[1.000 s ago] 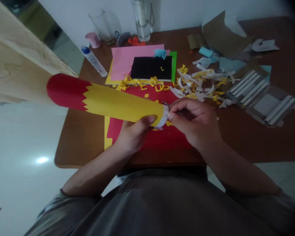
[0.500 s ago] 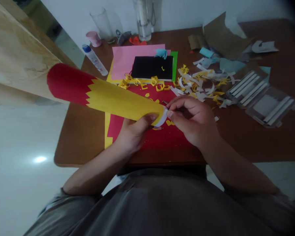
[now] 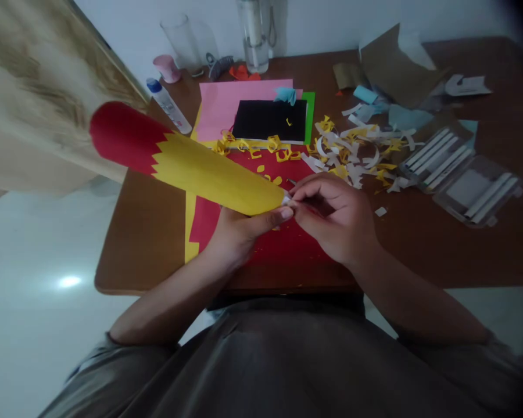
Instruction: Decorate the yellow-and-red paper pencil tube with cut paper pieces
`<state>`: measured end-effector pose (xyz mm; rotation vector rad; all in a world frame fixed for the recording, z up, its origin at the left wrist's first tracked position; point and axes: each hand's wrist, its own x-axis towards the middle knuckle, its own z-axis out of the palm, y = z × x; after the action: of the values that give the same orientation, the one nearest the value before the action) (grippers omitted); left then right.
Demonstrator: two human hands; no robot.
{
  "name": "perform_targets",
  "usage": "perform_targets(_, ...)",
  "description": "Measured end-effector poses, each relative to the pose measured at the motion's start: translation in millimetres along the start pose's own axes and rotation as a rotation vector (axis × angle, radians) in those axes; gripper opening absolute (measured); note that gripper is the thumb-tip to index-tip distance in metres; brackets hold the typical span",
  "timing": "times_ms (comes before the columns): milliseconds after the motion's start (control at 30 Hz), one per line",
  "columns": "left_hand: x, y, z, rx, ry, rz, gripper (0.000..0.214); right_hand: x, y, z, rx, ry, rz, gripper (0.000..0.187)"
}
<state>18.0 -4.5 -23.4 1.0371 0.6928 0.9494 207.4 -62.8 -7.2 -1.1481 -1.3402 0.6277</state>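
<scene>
Gripping with both hands, we have our left hand [image 3: 230, 238] closed under a rolled paper tube [image 3: 209, 180], its thumb lying along the tube's lower edge, while our right hand [image 3: 331, 217] makes a narrow pinch at the tube's near end, its fingers curled around a thin metal tool [image 3: 292, 182] whose exact kind we cannot make out. Yellow with a red, zigzag-edged end, the tube is held tilted above a wooden table [image 3: 148, 244], and the red end points up to our left beyond the table's corner, in front of a pale wooden panel [image 3: 35, 98]. Beneath our hands lies a red paper sheet [image 3: 207, 229], with a yellow paper sheet [image 3: 190, 232] showing along its left side. Ahead of them, a pink paper sheet [image 3: 237, 107], a black paper sheet [image 3: 265, 119] and a green paper sheet [image 3: 309, 116] overlap. To our right are a heap of white and yellow paper scraps [image 3: 353, 154], two clear plastic boxes [image 3: 475, 191] holding white sticks, and brown cardboard [image 3: 396, 67]. Farther back stand a blue-capped glue bottle [image 3: 168, 105], a pink cup [image 3: 167, 68] and a tall glass [image 3: 253, 35]. A small white paper edge [image 3: 286, 199] shows at the tube's tip, right by our fingers.
</scene>
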Motion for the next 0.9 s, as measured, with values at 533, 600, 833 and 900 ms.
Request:
perform_targets(533,1,5,-0.1,-0.085,0.033,-0.148,0.055,2,-2,-10,-0.044,0.036,-0.041,0.020)
perform_targets(600,1,6,0.2,-0.092,0.020,-0.139,0.051,2,-3,-9,-0.063,0.011,-0.084,0.020)
perform_targets(833,0,15,2.4,-0.108,-0.043,-0.130,0.038,3,-2,-12,-0.146,-0.030,-0.177,0.022)
perform_targets(900,-1,17,3.2,-0.150,-0.049,-0.148,0.038,3,-1,-12,-0.159,-0.020,-0.147,0.017)
